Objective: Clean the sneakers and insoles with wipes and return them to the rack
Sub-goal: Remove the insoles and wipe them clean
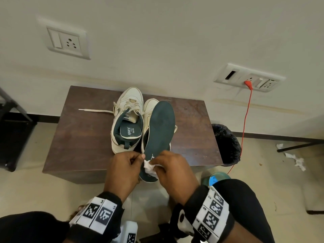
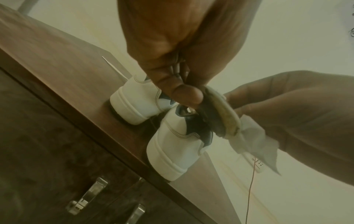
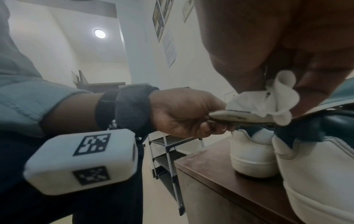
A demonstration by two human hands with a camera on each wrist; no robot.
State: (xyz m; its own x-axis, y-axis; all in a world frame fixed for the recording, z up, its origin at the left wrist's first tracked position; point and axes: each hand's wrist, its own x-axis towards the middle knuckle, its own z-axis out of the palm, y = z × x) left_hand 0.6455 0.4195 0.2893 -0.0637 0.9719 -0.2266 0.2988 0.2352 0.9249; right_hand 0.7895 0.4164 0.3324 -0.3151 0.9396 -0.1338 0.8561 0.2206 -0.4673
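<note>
Two white sneakers with dark green lining stand side by side on a brown cabinet top [image 1: 84, 134]; the left sneaker [image 1: 127, 120] holds its insole, and the right sneaker [image 1: 149, 109] is partly hidden. A dark green insole [image 1: 160, 130] is held over the right sneaker, toe pointing away. My left hand [image 1: 126, 163] pinches its heel edge [image 3: 239, 116] between thumb and fingers. My right hand [image 1: 171, 167] presses a crumpled white wipe [image 1: 149, 168] onto the heel end of the insole. The wipe [image 3: 268, 103] shows bunched under my right fingers, and it [image 2: 256, 141] hangs below the insole [image 2: 226, 115].
A black-lined bin [image 1: 226, 144] stands right of the cabinet, beside a red cable [image 1: 245, 120] plugged into a wall socket. Used wipes [image 1: 294, 158] lie on the floor at right. A metal shoe rack [image 3: 168, 151] stands left of the cabinet. A blue-lidded container [image 1: 216, 178] sits below my right wrist.
</note>
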